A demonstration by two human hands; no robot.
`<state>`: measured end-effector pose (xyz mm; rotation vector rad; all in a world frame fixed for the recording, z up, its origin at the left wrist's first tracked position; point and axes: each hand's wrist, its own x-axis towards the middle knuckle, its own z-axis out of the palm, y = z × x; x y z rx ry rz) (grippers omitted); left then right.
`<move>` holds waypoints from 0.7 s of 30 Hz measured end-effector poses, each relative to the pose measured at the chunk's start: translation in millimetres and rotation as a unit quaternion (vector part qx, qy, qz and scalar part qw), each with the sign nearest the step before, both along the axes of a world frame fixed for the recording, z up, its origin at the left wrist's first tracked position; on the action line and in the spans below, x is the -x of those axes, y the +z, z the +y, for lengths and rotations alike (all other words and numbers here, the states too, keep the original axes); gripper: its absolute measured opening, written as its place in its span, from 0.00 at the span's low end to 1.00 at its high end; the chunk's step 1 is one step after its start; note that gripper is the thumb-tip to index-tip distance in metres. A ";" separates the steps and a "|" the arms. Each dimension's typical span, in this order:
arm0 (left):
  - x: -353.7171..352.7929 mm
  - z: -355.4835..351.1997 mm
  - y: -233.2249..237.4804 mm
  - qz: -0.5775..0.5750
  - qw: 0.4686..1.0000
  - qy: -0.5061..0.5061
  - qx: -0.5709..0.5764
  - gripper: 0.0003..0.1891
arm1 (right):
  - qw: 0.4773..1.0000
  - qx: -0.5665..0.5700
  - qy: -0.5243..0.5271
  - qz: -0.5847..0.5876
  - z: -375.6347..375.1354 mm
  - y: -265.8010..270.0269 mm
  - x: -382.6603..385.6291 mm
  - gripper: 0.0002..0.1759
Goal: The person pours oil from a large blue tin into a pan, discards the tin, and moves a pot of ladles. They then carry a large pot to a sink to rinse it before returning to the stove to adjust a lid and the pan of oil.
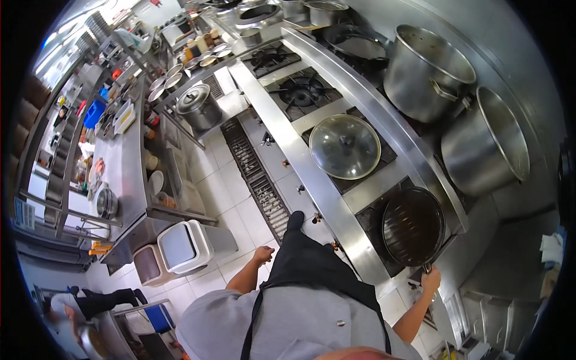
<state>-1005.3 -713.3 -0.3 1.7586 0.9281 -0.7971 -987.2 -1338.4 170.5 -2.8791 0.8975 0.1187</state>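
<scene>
At the near end of the long steel counter (336, 204), right hand (431, 280) fingers clasp the round dark frying pan's (413, 226) handle; left hand (263, 255) hangs loosely curled.

White tiled floor (231, 180) down the middle, with a long dark drain grate (255, 177) set into it just beside the range. On the right, a long steel cooking range (312, 174) running from near to far, gas burners (300, 90) along its top, backed by a steel wall (528, 54). On the left, a steel prep table (123, 162) with a lower shelf, open racks (57, 150) beyond it. Two lidded bins (180, 246) on the floor at the table's near end. Bright light in the far left corner, glinting off the steel.
</scene>
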 end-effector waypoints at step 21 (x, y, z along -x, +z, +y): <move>-20.3 15.7 -2.1 -0.007 0.999 -0.030 0.028 0.16 | 0.958 -0.015 0.035 -0.286 21.2 20.9 3.1 0.42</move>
